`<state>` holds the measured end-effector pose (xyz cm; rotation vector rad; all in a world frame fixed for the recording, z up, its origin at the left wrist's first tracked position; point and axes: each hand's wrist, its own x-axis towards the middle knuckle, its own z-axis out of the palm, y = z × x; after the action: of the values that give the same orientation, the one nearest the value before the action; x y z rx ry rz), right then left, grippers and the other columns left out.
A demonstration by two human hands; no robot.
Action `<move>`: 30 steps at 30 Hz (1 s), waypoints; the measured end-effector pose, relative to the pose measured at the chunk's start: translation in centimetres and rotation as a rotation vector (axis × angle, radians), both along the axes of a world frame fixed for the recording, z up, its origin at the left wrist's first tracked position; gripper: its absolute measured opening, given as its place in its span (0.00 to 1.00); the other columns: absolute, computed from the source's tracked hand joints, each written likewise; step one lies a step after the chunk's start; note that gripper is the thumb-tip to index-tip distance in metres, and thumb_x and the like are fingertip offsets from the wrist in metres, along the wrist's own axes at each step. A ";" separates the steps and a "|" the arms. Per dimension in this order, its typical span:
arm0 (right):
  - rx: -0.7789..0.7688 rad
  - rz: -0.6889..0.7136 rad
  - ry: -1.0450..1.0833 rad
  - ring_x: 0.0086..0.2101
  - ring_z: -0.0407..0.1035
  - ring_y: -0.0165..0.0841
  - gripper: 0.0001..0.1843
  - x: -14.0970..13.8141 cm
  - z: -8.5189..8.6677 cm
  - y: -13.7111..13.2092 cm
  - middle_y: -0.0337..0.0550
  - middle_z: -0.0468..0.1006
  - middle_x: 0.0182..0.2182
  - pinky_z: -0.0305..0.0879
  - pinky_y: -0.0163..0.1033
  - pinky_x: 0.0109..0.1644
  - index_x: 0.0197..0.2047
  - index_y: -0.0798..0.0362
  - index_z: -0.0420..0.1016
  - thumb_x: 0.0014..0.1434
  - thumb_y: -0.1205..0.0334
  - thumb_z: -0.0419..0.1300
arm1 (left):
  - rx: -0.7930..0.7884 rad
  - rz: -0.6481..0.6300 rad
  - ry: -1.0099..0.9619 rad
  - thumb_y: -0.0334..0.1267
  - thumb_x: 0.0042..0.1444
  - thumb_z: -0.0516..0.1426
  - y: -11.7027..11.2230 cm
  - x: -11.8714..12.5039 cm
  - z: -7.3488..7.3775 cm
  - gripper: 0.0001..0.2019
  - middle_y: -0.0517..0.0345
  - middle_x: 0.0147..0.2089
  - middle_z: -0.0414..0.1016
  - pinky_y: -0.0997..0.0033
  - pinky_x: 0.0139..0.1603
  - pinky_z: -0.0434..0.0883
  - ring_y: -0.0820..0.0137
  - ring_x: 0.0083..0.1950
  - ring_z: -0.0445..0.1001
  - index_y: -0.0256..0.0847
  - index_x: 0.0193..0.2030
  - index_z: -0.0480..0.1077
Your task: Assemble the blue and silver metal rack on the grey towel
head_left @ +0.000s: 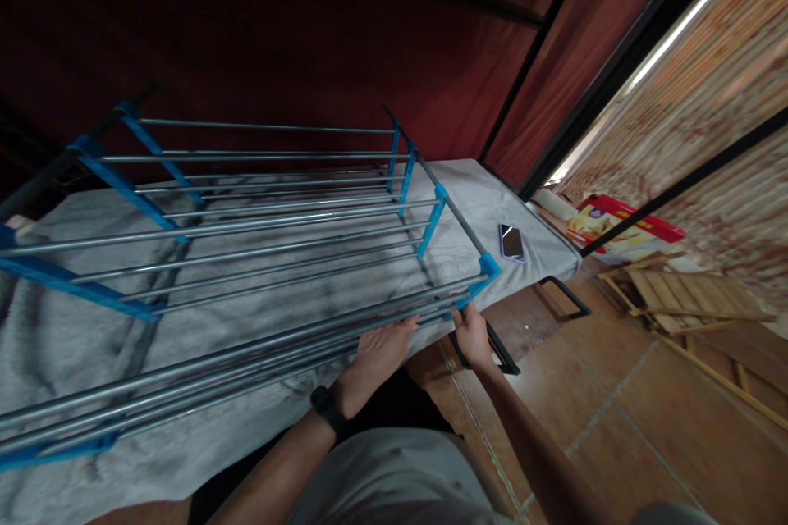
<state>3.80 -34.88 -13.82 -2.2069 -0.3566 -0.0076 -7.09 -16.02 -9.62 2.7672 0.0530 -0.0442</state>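
Note:
A shoe rack point(289, 223) of grey metal tubes and blue plastic side pieces lies on its side across a bed. At its near right end, my right hand point(473, 335) has its fingers closed around the lower part of a blue plastic connector point(490, 266). My left hand point(382, 347), with a black watch on the wrist, grips the nearest metal tubes point(289, 340) a little left of that connector. Its fingertips are partly hidden by the tubes. Dark uprights run along the rack's far right and left ends.
Under the rack is a bed with a grey blanket point(523, 197); a phone point(511, 243) lies on it at the right. Dark red curtains hang behind. On the tiled floor point(591, 394) at the right are a wooden folding piece point(695, 299) and a red-and-yellow box point(621, 230).

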 end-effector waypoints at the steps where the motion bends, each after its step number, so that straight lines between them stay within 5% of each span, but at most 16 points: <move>1: -0.003 -0.003 -0.002 0.41 0.76 0.45 0.17 0.0 0.0 0.0 0.49 0.81 0.39 0.68 0.45 0.45 0.48 0.51 0.69 0.61 0.53 0.50 | 0.001 0.000 0.009 0.38 0.70 0.48 0.0 0.0 0.2 0.18 0.49 0.49 0.81 0.71 0.44 0.74 0.64 0.48 0.80 0.49 0.64 0.67; 5: 0.006 0.006 -0.009 0.41 0.76 0.44 0.16 0.0 -0.1 0.0 0.48 0.81 0.39 0.68 0.44 0.45 0.48 0.50 0.70 0.61 0.54 0.51 | 0.009 -0.009 0.030 0.39 0.71 0.46 -0.2 0.1 0.7 0.17 0.51 0.44 0.82 0.71 0.42 0.72 0.64 0.45 0.81 0.48 0.60 0.68; 22: 0.051 0.018 0.036 0.43 0.75 0.46 0.19 0.1 -0.4 -0.2 0.51 0.81 0.40 0.67 0.51 0.50 0.45 0.51 0.69 0.61 0.45 0.52 | 0.008 -0.056 -0.023 0.35 0.70 0.48 -0.3 -0.4 1.1 0.13 0.53 0.49 0.80 0.68 0.46 0.73 0.64 0.49 0.79 0.45 0.56 0.68; 26: 0.163 0.065 0.046 0.47 0.74 0.47 0.26 -0.1 -2.8 -1.8 0.54 0.79 0.45 0.67 0.54 0.55 0.49 0.51 0.68 0.57 0.40 0.58 | 0.070 -0.122 -0.176 0.29 0.68 0.47 0.2 -2.8 1.2 0.18 0.53 0.55 0.76 0.67 0.52 0.71 0.66 0.54 0.76 0.44 0.61 0.65; 30: 0.197 0.029 0.017 0.41 0.76 0.50 0.26 -1.5 -7.0 -3.6 0.56 0.78 0.38 0.70 0.56 0.43 0.49 0.45 0.70 0.56 0.35 0.58 | 0.178 -0.170 -0.394 0.30 0.68 0.49 2.2 -8.6 -0.2 0.19 0.51 0.65 0.69 0.63 0.66 0.61 0.64 0.66 0.65 0.43 0.64 0.64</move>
<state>2.35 -38.45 -20.83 -2.0063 -0.3632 -0.0077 -15.65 -13.87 -9.82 2.8941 -0.2936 0.4817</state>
